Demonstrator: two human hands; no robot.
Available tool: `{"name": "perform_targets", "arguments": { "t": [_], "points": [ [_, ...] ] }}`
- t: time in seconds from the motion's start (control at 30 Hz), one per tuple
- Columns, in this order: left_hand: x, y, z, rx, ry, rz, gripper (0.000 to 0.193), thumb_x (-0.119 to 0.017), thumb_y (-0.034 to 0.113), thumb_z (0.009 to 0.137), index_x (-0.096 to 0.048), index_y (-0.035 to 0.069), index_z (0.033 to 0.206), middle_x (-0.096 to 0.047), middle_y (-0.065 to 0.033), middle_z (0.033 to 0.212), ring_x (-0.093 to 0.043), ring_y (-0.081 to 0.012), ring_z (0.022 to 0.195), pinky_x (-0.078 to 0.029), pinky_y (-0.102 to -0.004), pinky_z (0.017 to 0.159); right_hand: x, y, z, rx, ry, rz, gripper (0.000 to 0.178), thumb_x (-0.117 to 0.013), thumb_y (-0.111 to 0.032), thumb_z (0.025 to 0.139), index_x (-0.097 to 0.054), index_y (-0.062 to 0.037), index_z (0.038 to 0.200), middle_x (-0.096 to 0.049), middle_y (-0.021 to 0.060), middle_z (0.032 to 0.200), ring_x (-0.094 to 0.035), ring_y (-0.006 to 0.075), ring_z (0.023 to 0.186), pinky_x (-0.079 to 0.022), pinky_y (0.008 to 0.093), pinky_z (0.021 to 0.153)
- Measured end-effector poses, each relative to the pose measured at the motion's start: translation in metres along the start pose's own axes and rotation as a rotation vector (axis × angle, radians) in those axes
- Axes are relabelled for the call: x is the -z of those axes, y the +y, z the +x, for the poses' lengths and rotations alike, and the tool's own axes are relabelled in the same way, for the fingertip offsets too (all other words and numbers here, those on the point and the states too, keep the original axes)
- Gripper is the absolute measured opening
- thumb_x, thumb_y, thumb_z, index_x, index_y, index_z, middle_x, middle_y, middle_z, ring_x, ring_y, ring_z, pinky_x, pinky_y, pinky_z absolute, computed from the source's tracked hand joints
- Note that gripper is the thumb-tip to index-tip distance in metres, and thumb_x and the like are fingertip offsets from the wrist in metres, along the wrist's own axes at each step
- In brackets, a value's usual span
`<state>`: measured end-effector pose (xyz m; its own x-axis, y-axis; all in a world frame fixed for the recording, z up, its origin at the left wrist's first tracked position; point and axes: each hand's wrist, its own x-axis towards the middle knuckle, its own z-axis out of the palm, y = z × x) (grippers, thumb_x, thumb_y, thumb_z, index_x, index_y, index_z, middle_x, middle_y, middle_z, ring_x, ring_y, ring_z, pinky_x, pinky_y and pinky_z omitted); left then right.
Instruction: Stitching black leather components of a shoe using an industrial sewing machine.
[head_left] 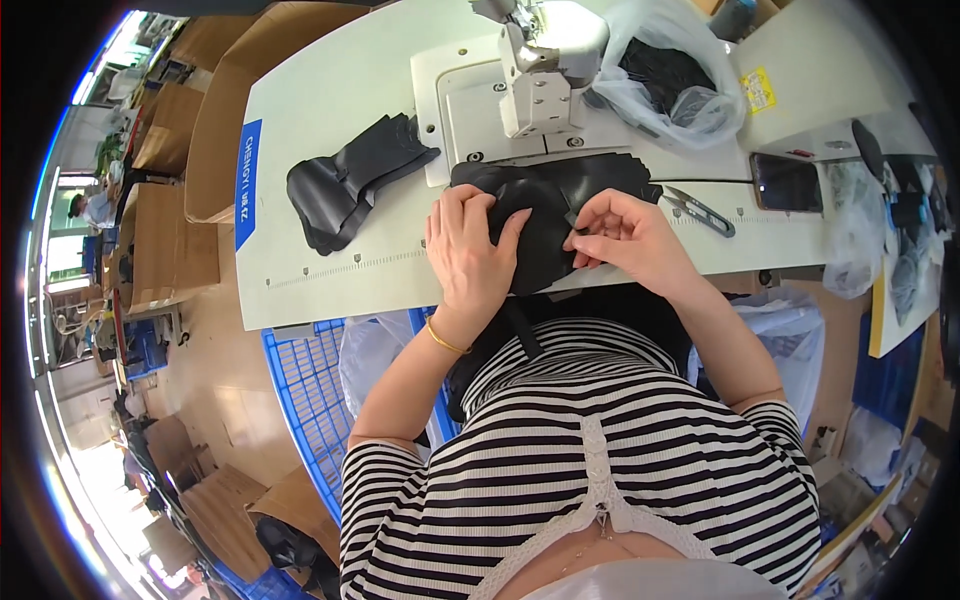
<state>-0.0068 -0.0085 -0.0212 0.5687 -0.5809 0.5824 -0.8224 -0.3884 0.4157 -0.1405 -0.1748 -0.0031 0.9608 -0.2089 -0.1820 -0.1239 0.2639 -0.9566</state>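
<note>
White tabletop with a printed ruler (385,286) is carrying everything; white metal sewing machine (540,100) is standing toward its far side. Stack of smooth black leather-like cut pieces (545,232) is lying in front of the machine, under both hands, reaching the front edge; second black leather-like stack (325,200) is sitting apart, to the left. Left hand (464,255) is resting on the near stack, thumb and fingers standing apart; right hand (628,240) is working at it, thumb and index nearly meeting, can't tell if pinching anything. Grey-handled metal snips (706,208) are lying just beside its right end, blades facing it. Risks: smooth layers slipping if left pressure is easing; blades nicking leather if the stack is sliding right.
</note>
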Motion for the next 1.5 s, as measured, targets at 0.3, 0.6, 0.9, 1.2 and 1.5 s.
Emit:
{"name": "perform_targets", "arguments": {
  "t": [0.3, 0.6, 0.9, 1.2, 1.5],
  "points": [
    [0.013, 0.019, 0.009, 0.636, -0.044, -0.750, 0.014, -0.071, 0.006, 0.082, -0.060, 0.000, 0.089, -0.057, -0.0058, 0.084, -0.054, -0.0059, 0.071, -0.041, -0.0204, 0.056, -0.004, 0.006, -0.001, -0.003, 0.038, -0.001, 0.010, -0.054, -0.004, 0.091, -0.054, -0.0001, 0.100, -0.068, 0.0128, 0.091, -0.067, 0.0154, 0.077, -0.052, 0.0244, 0.067],
    [0.018, 0.030, 0.005, -0.181, 0.014, 0.212, 0.049, -0.069, 0.007, 0.064, -0.064, 0.002, 0.112, -0.044, -0.0220, 0.134, -0.053, -0.0341, 0.099, -0.043, -0.0417, 0.083, -0.003, 0.014, 0.001, 0.007, 0.169, 0.132, 0.010, -0.051, -0.012, 0.096, -0.053, -0.0030, 0.099, -0.066, 0.0093, 0.080, -0.062, 0.0123, 0.060, -0.047, 0.0216, 0.054],
    [0.017, 0.038, 0.015, 0.737, -0.297, -0.924, 0.018, -0.064, 0.011, 0.086, -0.064, -0.006, 0.093, -0.066, -0.0059, 0.075, -0.056, -0.0072, 0.064, -0.046, -0.0230, 0.057, -0.002, 0.006, 0.001, -0.056, 0.243, 0.271, 0.013, -0.052, -0.010, 0.093, -0.053, 0.0008, 0.100, -0.068, 0.0187, 0.092, -0.066, 0.0175, 0.066, -0.053, 0.0244, 0.060],
    [-0.004, 0.025, 0.015, 0.778, -0.413, -0.929, 0.022, -0.063, 0.017, 0.087, -0.065, -0.004, 0.082, -0.062, 0.0002, 0.068, -0.053, -0.0055, 0.064, -0.044, -0.0243, 0.058, 0.004, 0.002, 0.004, -0.169, 0.064, 0.042, 0.011, -0.056, -0.011, 0.090, -0.057, 0.0000, 0.092, -0.068, 0.0126, 0.078, -0.063, 0.0132, 0.056, -0.048, 0.0209, 0.051],
    [-0.002, 0.021, 0.013, 0.652, -0.465, -0.822, 0.017, -0.073, 0.013, 0.079, -0.066, -0.002, 0.081, -0.065, -0.0018, 0.072, -0.054, -0.0090, 0.054, -0.045, -0.0242, 0.049, -0.015, -0.002, -0.002, 0.000, 0.240, -0.133, 0.014, -0.057, -0.013, 0.091, -0.060, 0.0002, 0.087, -0.064, 0.0074, 0.065, -0.052, 0.0063, 0.044, -0.039, 0.0194, 0.042]
  ]
}}
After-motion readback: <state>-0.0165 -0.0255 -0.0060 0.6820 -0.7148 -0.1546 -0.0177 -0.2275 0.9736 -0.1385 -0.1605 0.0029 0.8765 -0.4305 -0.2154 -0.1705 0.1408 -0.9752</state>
